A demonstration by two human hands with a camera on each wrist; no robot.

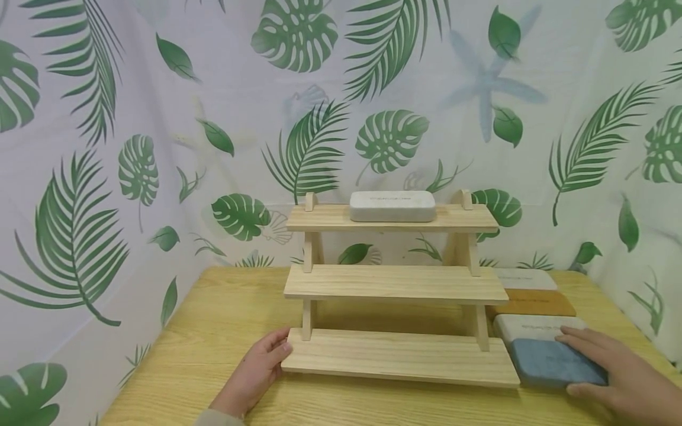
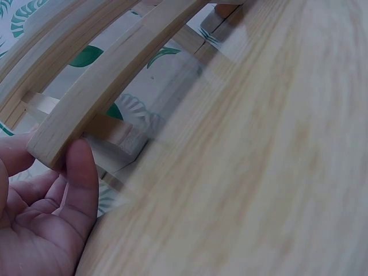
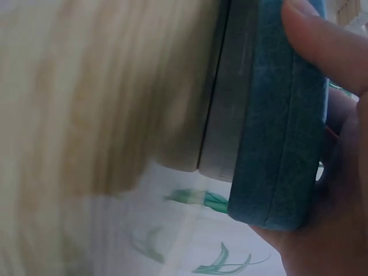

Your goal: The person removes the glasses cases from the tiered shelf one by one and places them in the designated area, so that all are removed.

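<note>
A three-tier wooden display rack (image 1: 395, 281) stands on the table. My left hand (image 1: 258, 364) pinches the left end of its lowest shelf, thumb and fingers on either side of the board (image 2: 98, 98) in the left wrist view. At the right, my right hand (image 1: 623, 367) grips a blue glasses case (image 1: 554, 362) between thumb and fingers. A seam runs along the side of this blue case (image 3: 276, 132) in the right wrist view. The blue case overlaps a light grey case (image 1: 524, 324) behind it. On the top shelf lies a white case (image 1: 392, 207).
Behind the grey case, an orange-brown case (image 1: 538, 303) and another whitish case (image 1: 524, 278) lie in a row beside the rack. The wooden table (image 1: 176, 361) backs onto a leaf-patterned cloth (image 1: 330, 130), which also rises along the left and right sides.
</note>
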